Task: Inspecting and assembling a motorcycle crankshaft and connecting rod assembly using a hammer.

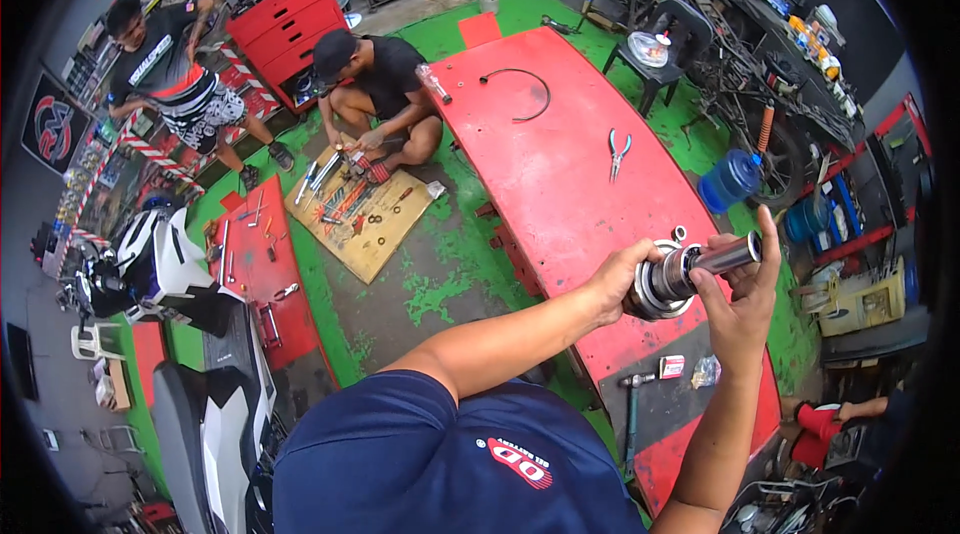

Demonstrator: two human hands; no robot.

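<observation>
Steel part [676, 276]: left grip [622, 284] closed on ring end, right grip [741, 306] round tube [728, 255]; slackened hold risked drop onto worktop [575, 174].

Downward head-worn fisheye, rim rather unclear

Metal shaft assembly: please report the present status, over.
Left hand on wide ringed end, right hand on slim tube. Metal shaft assembly held over red table. Hammer, pliers lie there, apart from it.

Silver metal part [673, 274], red table [540, 169], blue-handled pliers [615, 160], green floor [462, 189]
</observation>
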